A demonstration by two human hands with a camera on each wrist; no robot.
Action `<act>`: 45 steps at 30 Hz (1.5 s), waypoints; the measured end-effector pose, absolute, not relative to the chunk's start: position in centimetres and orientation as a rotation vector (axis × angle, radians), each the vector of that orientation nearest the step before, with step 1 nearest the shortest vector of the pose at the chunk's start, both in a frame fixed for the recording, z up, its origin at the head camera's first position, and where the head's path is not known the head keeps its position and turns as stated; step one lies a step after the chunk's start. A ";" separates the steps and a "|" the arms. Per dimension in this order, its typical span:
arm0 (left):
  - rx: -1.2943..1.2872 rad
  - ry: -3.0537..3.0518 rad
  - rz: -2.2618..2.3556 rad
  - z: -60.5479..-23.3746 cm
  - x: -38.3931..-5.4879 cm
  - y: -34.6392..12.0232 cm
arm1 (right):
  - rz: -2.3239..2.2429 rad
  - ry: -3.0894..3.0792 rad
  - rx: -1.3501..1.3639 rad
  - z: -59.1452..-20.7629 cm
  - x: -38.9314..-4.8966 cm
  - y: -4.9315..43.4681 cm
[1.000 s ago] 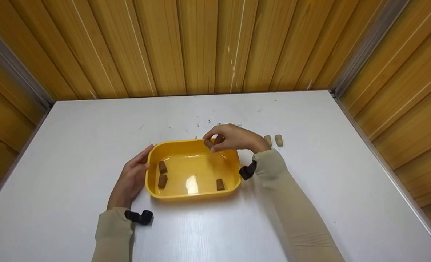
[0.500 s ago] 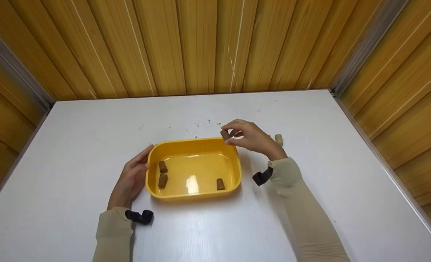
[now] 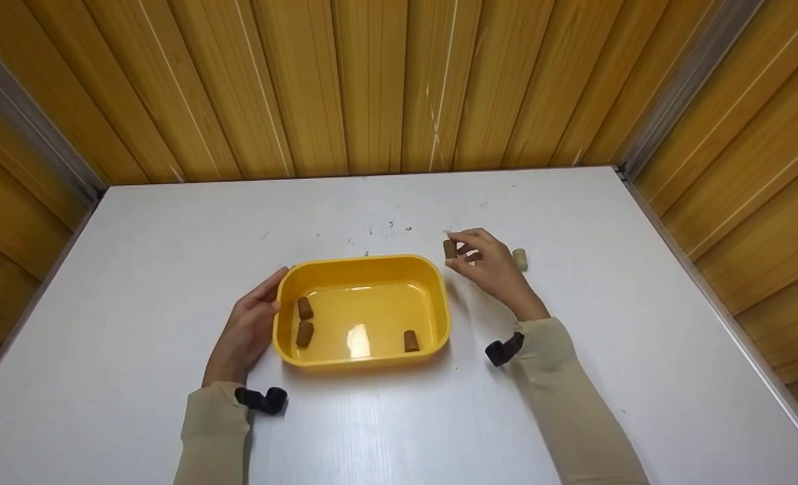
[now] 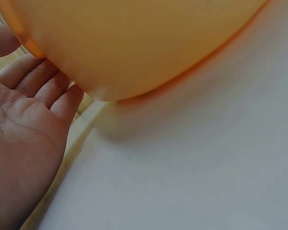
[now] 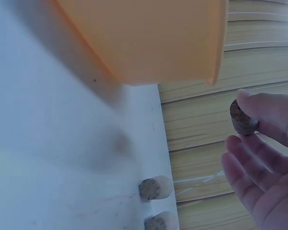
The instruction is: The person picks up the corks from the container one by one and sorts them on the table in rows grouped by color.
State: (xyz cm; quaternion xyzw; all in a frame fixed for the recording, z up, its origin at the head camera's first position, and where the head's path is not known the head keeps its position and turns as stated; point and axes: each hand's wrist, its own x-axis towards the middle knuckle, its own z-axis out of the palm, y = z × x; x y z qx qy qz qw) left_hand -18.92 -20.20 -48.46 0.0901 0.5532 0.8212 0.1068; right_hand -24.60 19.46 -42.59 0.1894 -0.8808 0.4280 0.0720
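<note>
A yellow rectangular tub (image 3: 361, 364) sits on the white table. Inside are three brown cork stoppers: two at its left end, the upper cork (image 3: 305, 308) and the lower cork (image 3: 305, 334), and one cork (image 3: 411, 341) near the front right corner. My left hand (image 3: 247, 330) rests against the tub's outer left side, fingers extended along the wall and thumb by the rim. Right of the tub, my right hand (image 3: 489, 266) pinches another cork (image 5: 244, 119) between thumb and fingers, above the table. Its other fingers are spread below the cork in the right wrist view.
A paler cork (image 3: 520, 259) stands on the table just beyond my right hand. The right wrist view has two pale corks there, one (image 5: 156, 188) above the other (image 5: 162, 221). Wood-patterned panels (image 3: 372, 87) enclose the back and sides of the table (image 3: 372, 431).
My right hand has moved right with the cork, from over the tub's back rim to beyond its right side. My left hand and the tub stay put.
</note>
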 end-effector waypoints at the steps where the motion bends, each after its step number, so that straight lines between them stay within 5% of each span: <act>1: 0.268 1.635 2.415 -48.5 -18.9 -20.2 | 1.283 -2.655 0.564 -42.8 -24.5 19.7; 45: 0.230 1.674 2.410 -48.5 -18.9 -20.1 | 1.360 -3.004 0.361 -45.8 -22.6 23.0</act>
